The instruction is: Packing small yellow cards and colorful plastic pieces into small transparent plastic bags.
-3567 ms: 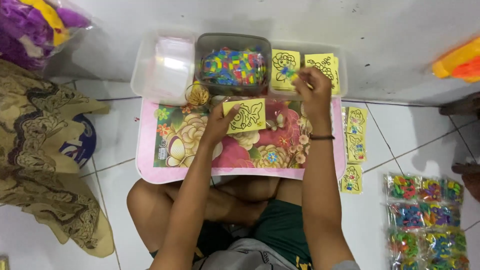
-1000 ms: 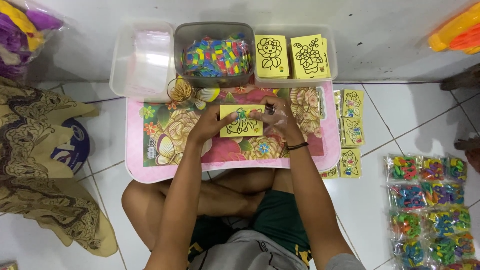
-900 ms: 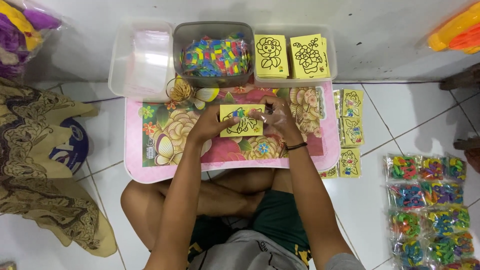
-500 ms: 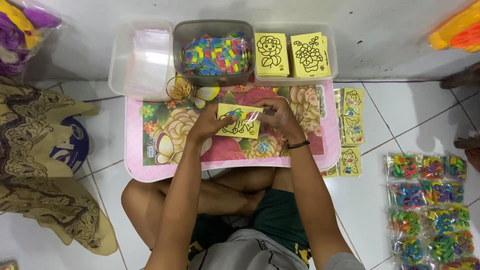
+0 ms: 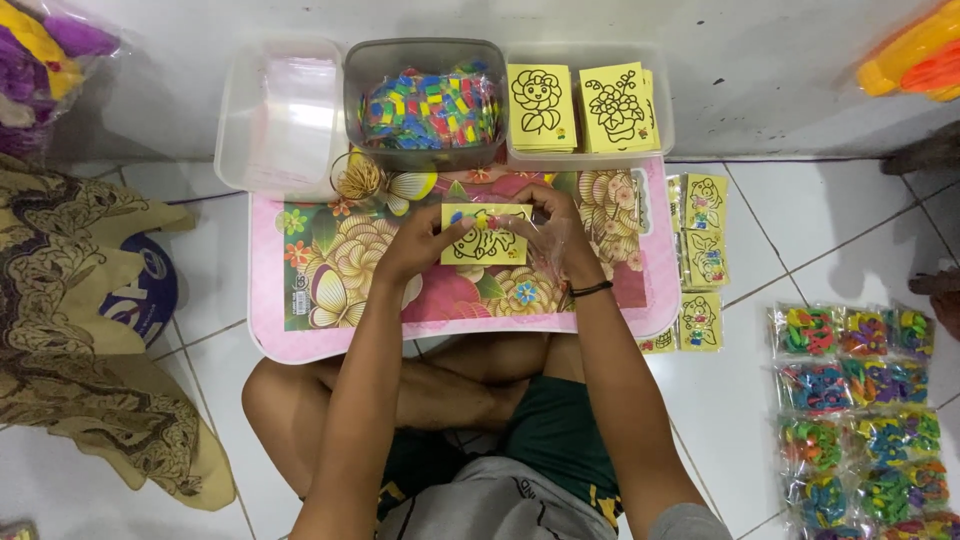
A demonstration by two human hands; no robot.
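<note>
1. Head view: a person sits cross-legged on the tiled floor behind a low pink worktop (image 5: 290, 340) printed with flowers and butterflies.
2. Left hand (image 5: 415, 243) has its grip clenched on the left edge of a small yellow card (image 5: 484, 237) with a black line drawing, held just above the worktop's middle.
3. Right hand (image 5: 553, 232) pinches the card's right edge together with a thin clear plastic sleeve (image 5: 545, 243); a dark band sits on that wrist.
4. Small coloured bits lie along the card's top edge.
5. At 12 o'clock from the card stands a grey tub (image 5: 425, 92) full of mixed coloured pieces.
6. At 11 o'clock is a clear tub (image 5: 280, 112) holding clear sleeves.
7. At 1 o'clock a clear tub (image 5: 662, 110) carries two stacks of yellow drawing cards (image 5: 580, 105).
8. A bundle of rubber bands (image 5: 358, 180) lies at the worktop's far edge, at 10 o'clock.
9. At 3 o'clock, on the floor, lie more yellow cards (image 5: 703, 230).
10. At 4 o'clock, well apart, lie rows of bagged colourful packets (image 5: 860, 410).
11. At 9 o'clock a patterned brown cloth (image 5: 80, 330) lies on the floor.
</note>
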